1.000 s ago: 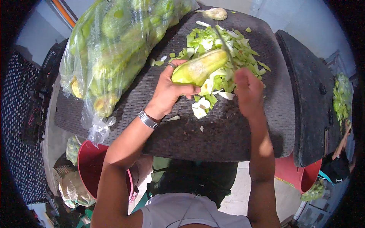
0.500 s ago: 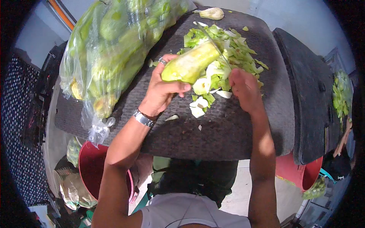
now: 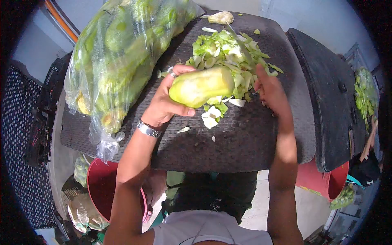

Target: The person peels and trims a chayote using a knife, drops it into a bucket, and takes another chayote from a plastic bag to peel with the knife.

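My left hand [image 3: 166, 100] is closed around a partly peeled, pale green gourd [image 3: 202, 86], with the thumb below it and the fingers on its far side. The gourd lies nearly level, its cut end facing right. A knife [image 3: 246, 52] is in my right hand [image 3: 274, 93], its handle hidden by the fist. Its thin blade points up and to the left, above the peelings and apart from the gourd. Green and white peelings [image 3: 255, 83] are heaped beneath and behind the gourd on the dark textured tabletop [image 3: 204, 153].
A clear plastic bag [image 3: 122, 61] full of green gourds lies on the left of the table. One pale piece [image 3: 221, 17] sits at the far edge. Red tubs stand below, at left [image 3: 102, 185] and right [image 3: 316, 179]. A black panel [image 3: 326, 102] flanks the table's right side.
The knife has moved off the gourd to the right, with my right hand slightly higher. The gourd has tipped to a more level position in my left hand.
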The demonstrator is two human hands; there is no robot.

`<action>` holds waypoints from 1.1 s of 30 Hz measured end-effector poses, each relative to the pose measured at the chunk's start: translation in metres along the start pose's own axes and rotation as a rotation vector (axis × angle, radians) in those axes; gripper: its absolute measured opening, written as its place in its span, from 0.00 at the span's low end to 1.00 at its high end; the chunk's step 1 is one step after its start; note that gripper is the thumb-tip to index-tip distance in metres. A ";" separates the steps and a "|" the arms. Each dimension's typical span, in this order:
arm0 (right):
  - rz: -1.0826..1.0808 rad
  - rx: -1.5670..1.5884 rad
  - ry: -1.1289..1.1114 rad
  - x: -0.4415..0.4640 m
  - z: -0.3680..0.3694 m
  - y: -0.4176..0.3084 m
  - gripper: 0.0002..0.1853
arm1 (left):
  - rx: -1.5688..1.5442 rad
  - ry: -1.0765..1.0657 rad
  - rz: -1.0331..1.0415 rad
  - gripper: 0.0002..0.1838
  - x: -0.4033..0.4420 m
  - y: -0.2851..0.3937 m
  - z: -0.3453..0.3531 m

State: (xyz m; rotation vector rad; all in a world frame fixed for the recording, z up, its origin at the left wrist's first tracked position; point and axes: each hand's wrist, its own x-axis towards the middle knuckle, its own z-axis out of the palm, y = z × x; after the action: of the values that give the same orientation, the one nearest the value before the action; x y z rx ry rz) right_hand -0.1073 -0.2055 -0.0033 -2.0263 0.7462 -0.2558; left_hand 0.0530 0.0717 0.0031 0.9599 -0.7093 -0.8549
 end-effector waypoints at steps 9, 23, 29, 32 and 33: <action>-0.096 -0.068 0.008 -0.002 0.009 -0.007 0.44 | -0.143 -0.056 -0.059 0.62 0.002 -0.018 -0.022; -0.079 -0.050 0.032 -0.006 0.019 -0.010 0.42 | -0.107 -0.011 -0.121 0.55 0.002 -0.008 -0.015; -0.012 0.360 -0.214 -0.010 0.015 -0.010 0.38 | 0.130 0.115 -0.047 0.51 0.008 -0.016 -0.004; 0.018 0.622 -0.259 -0.024 0.020 -0.029 0.35 | 0.157 0.137 0.048 0.52 0.010 -0.021 -0.007; -0.030 0.623 -0.247 -0.027 0.023 -0.033 0.33 | 0.174 0.143 0.081 0.52 0.011 -0.022 -0.009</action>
State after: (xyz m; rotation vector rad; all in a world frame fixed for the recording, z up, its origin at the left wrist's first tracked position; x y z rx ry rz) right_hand -0.1050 -0.1605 0.0150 -1.4422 0.4113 -0.2161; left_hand 0.0592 0.0585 -0.0190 1.1283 -0.7026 -0.6537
